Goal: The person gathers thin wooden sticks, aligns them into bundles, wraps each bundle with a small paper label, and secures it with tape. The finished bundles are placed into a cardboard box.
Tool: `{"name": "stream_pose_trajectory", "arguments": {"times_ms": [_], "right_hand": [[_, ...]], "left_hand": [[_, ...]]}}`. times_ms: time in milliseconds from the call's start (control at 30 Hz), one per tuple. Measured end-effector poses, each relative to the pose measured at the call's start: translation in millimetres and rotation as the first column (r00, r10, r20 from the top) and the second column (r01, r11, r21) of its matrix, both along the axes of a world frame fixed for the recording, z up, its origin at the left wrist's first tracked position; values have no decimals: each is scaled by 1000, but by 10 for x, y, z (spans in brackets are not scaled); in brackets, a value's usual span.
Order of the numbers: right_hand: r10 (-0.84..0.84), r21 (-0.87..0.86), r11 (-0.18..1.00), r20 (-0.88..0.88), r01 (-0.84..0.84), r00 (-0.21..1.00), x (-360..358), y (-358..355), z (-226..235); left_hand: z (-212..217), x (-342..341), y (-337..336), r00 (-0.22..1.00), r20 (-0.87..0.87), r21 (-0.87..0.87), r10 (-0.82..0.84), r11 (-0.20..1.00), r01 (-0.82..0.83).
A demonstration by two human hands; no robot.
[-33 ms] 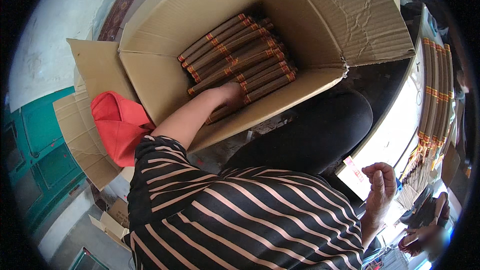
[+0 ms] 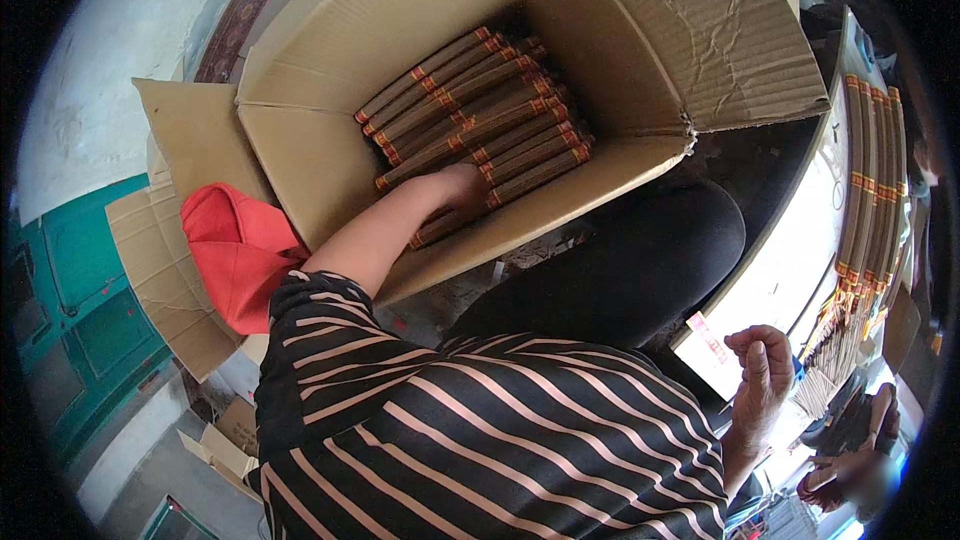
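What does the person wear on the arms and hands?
The person wears a dark top with thin pale stripes. On the left side the short sleeve ends above the elbow, so that forearm is bare. The left hand and right hand are bare, with no gloves; I see no rings or watch.

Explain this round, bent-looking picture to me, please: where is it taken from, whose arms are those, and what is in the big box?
The picture comes from a wide fisheye camera worn on a person's head, looking down, which is why straight edges curve near the rim. There is no machine: a person in a striped top works with bare hands. The left hand reaches into an open cardboard box and rests on long brown packets with orange bands, stacked in rows inside. The right hand is loosely curled at the lower right, near a white table; it seems to hold nothing. More banded packets lie on that table. A red cloth sits beside the box.
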State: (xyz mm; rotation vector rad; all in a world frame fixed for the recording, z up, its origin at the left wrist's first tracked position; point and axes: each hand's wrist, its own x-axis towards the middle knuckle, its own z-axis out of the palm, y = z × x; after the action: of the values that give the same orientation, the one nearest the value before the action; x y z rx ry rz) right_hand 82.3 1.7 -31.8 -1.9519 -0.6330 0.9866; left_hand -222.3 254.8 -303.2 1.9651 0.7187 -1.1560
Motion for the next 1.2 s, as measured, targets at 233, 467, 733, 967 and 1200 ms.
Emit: {"name": "stream_pose_trajectory", "arguments": {"times_ms": [233, 467, 733, 967, 1200], "right_hand": [[0, -1, 1000, -11, 0, 1000, 44, -50, -1], [-6, 31, 1000, 65, 4, 998, 94, -93, -68], [-3, 28, 1000, 59, 1, 998, 57, -50, -57], [7, 12, 1000, 89, -8, 996, 59, -18, -86], [-1, 30, 1000, 72, -1, 997, 27, -10, -96]], "left_hand": [[-259, -423, 121, 830, -8, -210, 558, 810, -547], [102, -330, 264, 754, -30, -243, 656, 727, -642], [7, -133, -35, 986, 73, -39, 148, 989, -145], [-107, -118, 2, 993, 115, 33, 18, 999, -22], [-95, -144, 81, 996, 89, 81, 21, 996, -28]]}}
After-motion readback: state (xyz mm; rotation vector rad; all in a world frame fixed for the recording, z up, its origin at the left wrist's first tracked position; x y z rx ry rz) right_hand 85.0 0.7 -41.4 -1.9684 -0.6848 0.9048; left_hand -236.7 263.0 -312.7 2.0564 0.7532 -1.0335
